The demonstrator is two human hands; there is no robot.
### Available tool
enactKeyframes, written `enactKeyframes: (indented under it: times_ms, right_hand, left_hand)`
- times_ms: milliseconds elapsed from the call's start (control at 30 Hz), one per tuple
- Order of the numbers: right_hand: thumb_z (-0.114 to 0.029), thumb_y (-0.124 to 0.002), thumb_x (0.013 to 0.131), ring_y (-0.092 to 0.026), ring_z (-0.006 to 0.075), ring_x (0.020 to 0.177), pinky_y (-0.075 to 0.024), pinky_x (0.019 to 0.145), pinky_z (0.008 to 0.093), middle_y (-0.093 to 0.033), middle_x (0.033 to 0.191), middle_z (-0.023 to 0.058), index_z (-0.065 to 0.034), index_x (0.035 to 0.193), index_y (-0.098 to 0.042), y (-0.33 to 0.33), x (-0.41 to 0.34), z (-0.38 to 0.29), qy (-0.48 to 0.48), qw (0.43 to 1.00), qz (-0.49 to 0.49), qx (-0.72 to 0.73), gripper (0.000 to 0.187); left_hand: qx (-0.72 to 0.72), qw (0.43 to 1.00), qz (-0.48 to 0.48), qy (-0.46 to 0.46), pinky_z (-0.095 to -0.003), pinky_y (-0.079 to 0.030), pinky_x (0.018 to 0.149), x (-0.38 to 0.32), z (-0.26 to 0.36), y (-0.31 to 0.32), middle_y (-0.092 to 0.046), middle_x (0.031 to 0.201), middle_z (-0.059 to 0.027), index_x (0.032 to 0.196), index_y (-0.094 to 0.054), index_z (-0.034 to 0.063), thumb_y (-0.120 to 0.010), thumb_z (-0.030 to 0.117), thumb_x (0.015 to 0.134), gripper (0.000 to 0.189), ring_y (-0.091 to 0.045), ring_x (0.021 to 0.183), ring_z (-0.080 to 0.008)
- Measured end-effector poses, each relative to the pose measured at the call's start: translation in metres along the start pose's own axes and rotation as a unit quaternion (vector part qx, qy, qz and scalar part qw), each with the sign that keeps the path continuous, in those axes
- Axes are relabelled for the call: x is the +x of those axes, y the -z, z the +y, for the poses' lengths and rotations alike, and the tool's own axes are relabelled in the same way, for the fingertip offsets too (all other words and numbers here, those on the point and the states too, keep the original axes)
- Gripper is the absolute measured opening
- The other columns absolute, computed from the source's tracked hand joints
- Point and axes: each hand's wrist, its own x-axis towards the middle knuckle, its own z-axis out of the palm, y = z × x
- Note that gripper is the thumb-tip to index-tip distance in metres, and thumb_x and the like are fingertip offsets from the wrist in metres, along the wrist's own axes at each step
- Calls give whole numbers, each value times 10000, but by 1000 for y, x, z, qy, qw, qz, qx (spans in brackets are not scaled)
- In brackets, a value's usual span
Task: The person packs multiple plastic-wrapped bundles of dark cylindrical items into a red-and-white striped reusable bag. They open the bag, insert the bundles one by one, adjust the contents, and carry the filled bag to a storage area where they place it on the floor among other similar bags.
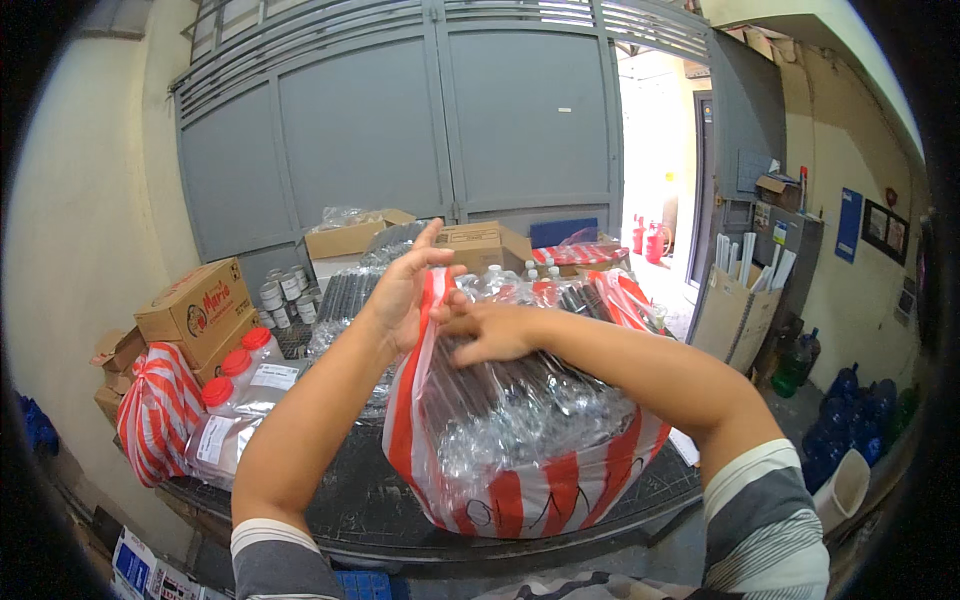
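Observation:
A red-and-white striped plastic bag (555, 491) sits on the black table, its mouth spread and handwriting on its front. Inside lie dark, rod-like pieces in clear plastic wrap (525, 420). My left hand (405, 289) has the bag's left handle strap between its thumb and fingers, holding it upright, with the index finger pointing up. My right hand (495, 330) is blurred over the wrapped pieces, beside that strap. Whether its fingers grip anything is unclear. The other handle (622, 296) rises at the bag's far right.
Left on the table (360, 495) are red-lidded jars (238, 367), silvery pouches (266, 382), a knotted striped bag (159, 412) and cardboard boxes (199, 300). Behind are cans (289, 292), more wrapped bundles (349, 300), an open carton (480, 244) and clear bottles (495, 277). A grey gate (360, 135) stands beyond.

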Motion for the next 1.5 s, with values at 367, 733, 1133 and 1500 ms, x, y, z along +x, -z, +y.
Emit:
enactKeyframes:
  times_ms: [367,733,1133,1500]
  right_hand:
    - [-860,-548,710,-178,464,1475,-164,1146,671,-214,1604,235,-293,1520,-396,38,-14,-8,-135,987,86,-35,1000]
    - [-559,-712,785,-165,507,1466,-197,1038,809,-149,1636,167,-272,1544,-320,-23,-21,-92,-179,976,-65,-104,901]
    - [-317,-779,762,-401,447,1362,-359,1079,589,-438,1441,268,51,1219,-621,-10,-59,-80,-18,991,20,131,607]
    - [-462,-725,802,-674,377,1003,-507,919,442,-689,1022,278,71,1052,-682,25,-173,38,-448,868,200,-72,590]
  left_hand:
    - [195,975,-71,74,-266,-481,701,-108,23,51,-517,1104,-67,1477,-345,75,-746,286,843,779,-571,756,-138]
    - [216,963,-158,25,-203,-377,667,-83,4,-10,-546,1090,-68,1511,-310,107,-670,356,899,752,-528,897,-99]
    - [443,867,-222,-51,-400,-371,1104,46,-32,32,-350,1522,-249,1473,-445,76,-673,520,871,782,-417,1393,-348]
    - [646,656,-383,-79,-418,-317,1151,55,-51,52,-432,1499,-218,1432,-482,42,-757,545,762,881,-407,1403,-351]
